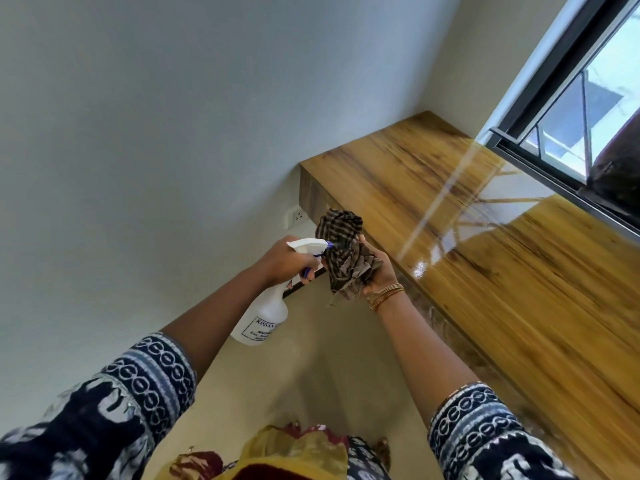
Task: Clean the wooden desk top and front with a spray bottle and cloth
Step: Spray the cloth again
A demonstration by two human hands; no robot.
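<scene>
Glossy wood-grain runs the length of the desk top [485, 271], which fills the corner of a pale-walled room under a window [588, 116]; take that desk as the landmark.

Nearest the camera, two patterned sleeves reach forward over the beige floor [311, 358], on the room side of the desk's front edge. The left hand [284, 259] is wrapped around the neck of a white spray bottle [263, 317], a finger curled on the blue trigger; the bottle hangs clear of the desk, well off its front. Its nozzle points straight at a bunched brown checked cloth [343, 251], almost touching it. The right hand [375, 268], bangles at the wrist, grips that cloth from behind, holding it up just beside the desk's front edge, above the floor and not yet on the wood.

The step in hand looks like wetting the cloth before wiping. To do it well, I judge the nozzle should stay this close so the mist lands in the fabric and not on the wall or the socket [297, 216] below the desk's far end. A squeeze or two should be enough; a soaked cloth would likely streak so shiny a top. Turning the wad between squeezes would spread the damp evenly.

Farther along, the desk top carries bright window reflections.
</scene>
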